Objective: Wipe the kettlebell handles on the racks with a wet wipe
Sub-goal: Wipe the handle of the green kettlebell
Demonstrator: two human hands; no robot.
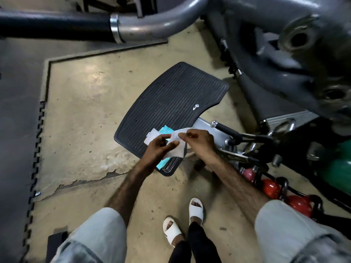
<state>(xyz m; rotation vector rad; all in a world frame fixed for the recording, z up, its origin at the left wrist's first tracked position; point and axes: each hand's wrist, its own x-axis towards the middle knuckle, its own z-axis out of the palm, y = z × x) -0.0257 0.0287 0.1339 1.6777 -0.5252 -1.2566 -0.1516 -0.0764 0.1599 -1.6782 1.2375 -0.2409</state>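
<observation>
Still at the start, as far as we could judge: no kettlebell handle had been touched by the wipe. Nearest us, we stood in white sandals (pixel 196 210) on the bare concrete floor (pixel 79 103), sleeves pushed up. Just beyond, we held both hands together over the near corner of a ribbed black mat (pixel 171 99) that lay on the floor. Our left hand (pixel 161 147) curled around a teal wipe packet (pixel 164 130) with its pale flap showing, while our right hand (pixel 197 138) pinched the upper edge of the white wet wipe (pixel 175 149), which hung between the two hands, seemingly being drawn out or unfolded. To our right, low by the floor's right edge, sat the kettlebells: two red ones (pixel 300 205), a small pink one (pixel 248 174) and a green one (pixel 338 164), their dark handles well apart from the wipe. Whether they sat on a rack we could not tell. Farther off rose the grey tubing of a gym machine (pixel 161 23). All the wiping, we judged, remained to be done.
</observation>
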